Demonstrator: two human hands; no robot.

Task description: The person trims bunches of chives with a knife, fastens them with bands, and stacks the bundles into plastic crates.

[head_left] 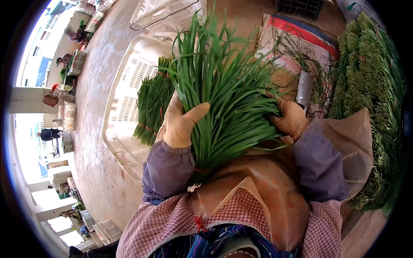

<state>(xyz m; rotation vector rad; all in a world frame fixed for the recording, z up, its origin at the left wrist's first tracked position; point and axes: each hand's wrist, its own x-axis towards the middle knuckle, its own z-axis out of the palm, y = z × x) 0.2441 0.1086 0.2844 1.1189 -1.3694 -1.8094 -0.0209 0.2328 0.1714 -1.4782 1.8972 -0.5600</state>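
Long green leafy stalks [215, 90] fan out between my two gloved hands, above my apron-covered lap. My left hand [183, 124] is wrapped round the left part of the bunch, its thumb lying over the leaves. On the right, my right hand [290, 118] grips the edge of the same leaves with curled fingers, partly hidden by them. A red tie shows low on the bunch. Left of it, tied green bundles [152, 103] lie in a white plastic basket [115, 120].
A tall stack of green bundles [370, 86] stands at the right. Beside it, a knife-like metal blade [304, 88] lies on a printed sack [284, 43] with loose leaves. Another white basket [167, 15] is at the top. People and crates appear far left.
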